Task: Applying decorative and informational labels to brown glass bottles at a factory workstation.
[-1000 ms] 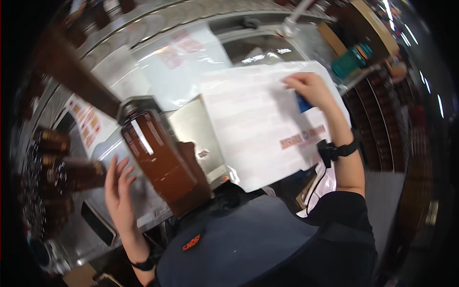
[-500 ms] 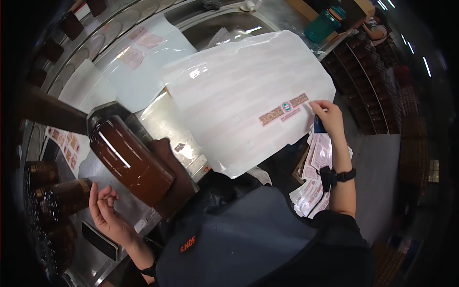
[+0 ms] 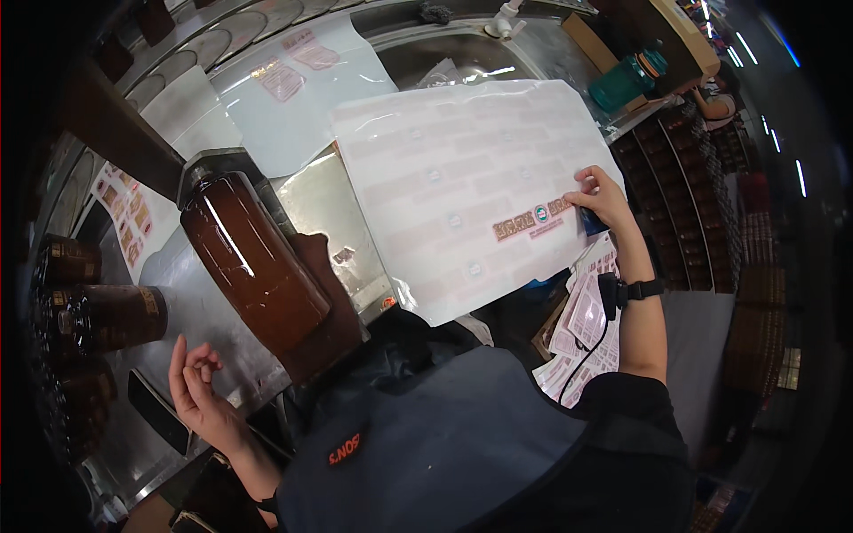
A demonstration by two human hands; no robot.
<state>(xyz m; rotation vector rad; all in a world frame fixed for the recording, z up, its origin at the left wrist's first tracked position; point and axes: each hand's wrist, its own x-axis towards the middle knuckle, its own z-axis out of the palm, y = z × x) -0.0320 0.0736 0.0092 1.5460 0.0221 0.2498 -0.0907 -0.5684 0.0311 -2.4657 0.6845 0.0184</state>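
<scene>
My right hand [image 3: 602,197] has its thumb and fingers pinched at the right end of a long printed label [image 3: 520,225], which has a green round emblem in its middle. The label lies on a large glossy white sheet [image 3: 391,178] with faint printing showing through. Beside the jars at lower left, my left hand [image 3: 203,395] is raised with nothing in it, its index finger stretched and the others loosely bent. A brown bottle [image 3: 253,262] lies on its side in a dark cradle [image 3: 346,311], between my left hand and the sheet.
Dark jars [image 3: 120,318] stand at the left, near a phone [image 3: 158,413]. Printed label sheets [image 3: 582,320] are piled under my right forearm. A sink [image 3: 480,62], a teal bottle [image 3: 626,82] and a cardboard box [image 3: 684,44] are at the back. Another person [image 3: 718,105] is at far right.
My right fingertips have come from beside the label onto its right end. My left hand keeps nearly the same pose. The whole view has shifted slightly.
</scene>
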